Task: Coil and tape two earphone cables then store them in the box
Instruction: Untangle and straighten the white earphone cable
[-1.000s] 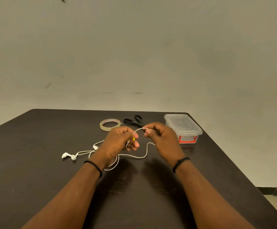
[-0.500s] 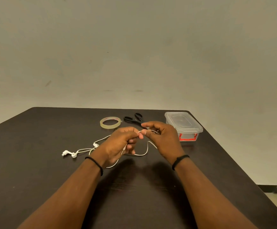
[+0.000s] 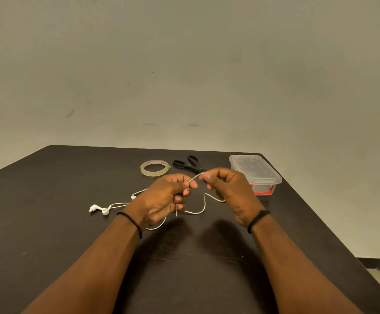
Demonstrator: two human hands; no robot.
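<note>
Both hands pinch the same white earphone cable (image 3: 198, 208) above the dark table (image 3: 48, 223): the left hand (image 3: 164, 198) holds it between thumb and forefinger with the plug end hanging below its curled fingers, and the right hand (image 3: 227, 189) pinches the next stretch just beside it. A second ago a wider arch of cable stood between the hands; now they are nearly touching and that span is short, so a first loop seems to be closing into the left hand. The earbuds (image 3: 98, 209) lie on the table to the left. Coiling looks barely begun; the tape roll (image 3: 154, 168), the scissors (image 3: 188, 164) and the lidded box (image 3: 256, 173) wait untouched further back.
</note>
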